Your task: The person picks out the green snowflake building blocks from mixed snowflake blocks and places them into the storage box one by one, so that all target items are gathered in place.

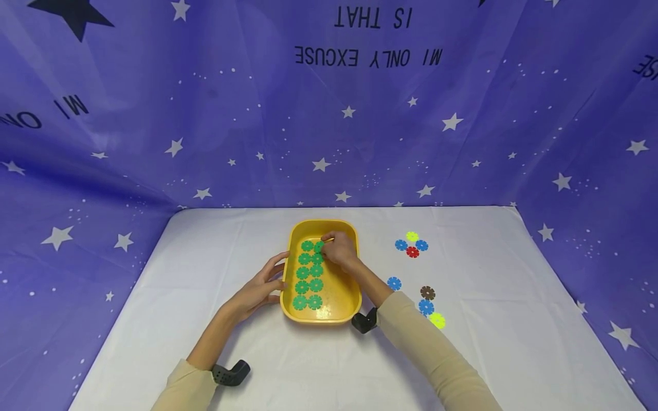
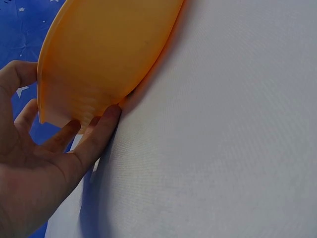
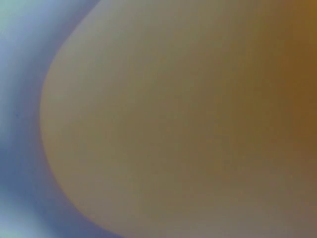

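A yellow plastic tray stands on the table, with green snowflake-shaped discs laid in two columns along its left half. At its left side my left hand grips it, some fingers at the rim and others low against the outer wall, as the left wrist view shows on the tray beside the hand. My right hand reaches inside and pinches a green disc at the far end of the right column; the fingertips are partly hidden. The right wrist view shows only a blurred tray wall.
Right of the tray lie a yellow disc, a red disc and blue discs. Nearer are a brown disc and another yellow disc, beside my right sleeve. A starry purple cloth hangs behind the white table.
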### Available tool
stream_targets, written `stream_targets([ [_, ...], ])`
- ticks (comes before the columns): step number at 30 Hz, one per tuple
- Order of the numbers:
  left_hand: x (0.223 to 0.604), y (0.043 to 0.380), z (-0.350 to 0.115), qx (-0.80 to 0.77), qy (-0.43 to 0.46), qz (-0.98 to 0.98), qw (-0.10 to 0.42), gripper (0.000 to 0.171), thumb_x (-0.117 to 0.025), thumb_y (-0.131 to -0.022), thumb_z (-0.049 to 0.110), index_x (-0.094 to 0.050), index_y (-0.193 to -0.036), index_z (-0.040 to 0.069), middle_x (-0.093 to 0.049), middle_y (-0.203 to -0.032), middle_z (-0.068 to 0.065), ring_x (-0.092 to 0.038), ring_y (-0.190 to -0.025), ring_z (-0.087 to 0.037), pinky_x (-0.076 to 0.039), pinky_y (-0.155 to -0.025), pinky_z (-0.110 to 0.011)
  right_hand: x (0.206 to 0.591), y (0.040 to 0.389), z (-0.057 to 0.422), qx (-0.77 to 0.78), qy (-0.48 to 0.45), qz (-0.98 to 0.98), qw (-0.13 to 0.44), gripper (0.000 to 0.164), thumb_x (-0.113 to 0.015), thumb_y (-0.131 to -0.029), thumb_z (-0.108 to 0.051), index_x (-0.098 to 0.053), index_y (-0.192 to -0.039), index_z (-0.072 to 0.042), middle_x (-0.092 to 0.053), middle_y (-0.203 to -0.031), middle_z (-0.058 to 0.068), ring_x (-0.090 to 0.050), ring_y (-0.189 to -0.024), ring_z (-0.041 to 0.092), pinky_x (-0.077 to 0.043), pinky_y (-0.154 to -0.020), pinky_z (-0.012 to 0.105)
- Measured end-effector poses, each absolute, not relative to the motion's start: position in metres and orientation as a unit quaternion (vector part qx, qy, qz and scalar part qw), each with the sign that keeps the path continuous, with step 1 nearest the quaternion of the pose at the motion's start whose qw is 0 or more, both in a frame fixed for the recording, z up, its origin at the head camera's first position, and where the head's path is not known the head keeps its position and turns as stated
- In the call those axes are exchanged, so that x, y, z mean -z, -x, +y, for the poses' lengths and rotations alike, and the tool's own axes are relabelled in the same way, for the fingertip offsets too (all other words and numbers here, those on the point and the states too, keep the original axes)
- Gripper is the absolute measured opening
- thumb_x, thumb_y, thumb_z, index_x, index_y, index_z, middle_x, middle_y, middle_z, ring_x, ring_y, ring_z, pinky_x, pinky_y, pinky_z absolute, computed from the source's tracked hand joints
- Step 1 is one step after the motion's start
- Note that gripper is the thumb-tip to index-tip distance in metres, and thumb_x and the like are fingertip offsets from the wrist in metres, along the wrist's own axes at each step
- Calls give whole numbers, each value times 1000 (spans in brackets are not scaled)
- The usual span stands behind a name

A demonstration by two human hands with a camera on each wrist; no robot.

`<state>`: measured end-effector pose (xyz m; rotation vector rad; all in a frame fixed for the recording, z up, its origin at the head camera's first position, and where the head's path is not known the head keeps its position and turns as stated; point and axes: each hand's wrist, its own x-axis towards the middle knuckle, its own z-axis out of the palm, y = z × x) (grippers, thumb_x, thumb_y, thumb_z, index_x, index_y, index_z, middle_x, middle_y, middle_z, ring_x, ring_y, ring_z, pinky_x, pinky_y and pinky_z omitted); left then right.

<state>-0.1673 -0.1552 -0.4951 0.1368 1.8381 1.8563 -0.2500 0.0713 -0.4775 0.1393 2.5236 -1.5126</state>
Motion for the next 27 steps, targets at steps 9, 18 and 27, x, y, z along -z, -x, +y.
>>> stream_targets([
  [9,494,167,-154,-681,-51,683,259,81,-58,-88,5,-24,-157,30,-14,-163,-15,-30,-143,-42,-50,-98,-51,476,249,72,504,-37,858,95,36,-61,-83,5,-69,-118,-2,-66,-95,7,-56,-78,18,-48,-63,25],
  [18,495,167,-154,-680,-47,684,260,82,-58,-88,4,-23,-158,29,-13,-164,-16,-28,-143,-43,-50,-98,-49,475,245,74,493,-21,865,91,32,-60,-87,3,-68,-119,2,-66,-115,14,-60,-104,26,-54,-85,35],
  [27,495,168,-154,-680,-47,685,259,82,-58,-88,3,-24,-157,29,-15,-163,-16,-29,-143,-43,-51,-97,-49,440,232,87,464,44,883,59,27,-62,-95,-11,-69,-120,-1,-68,-116,11,-65,-101,26,-54,-87,35],
])
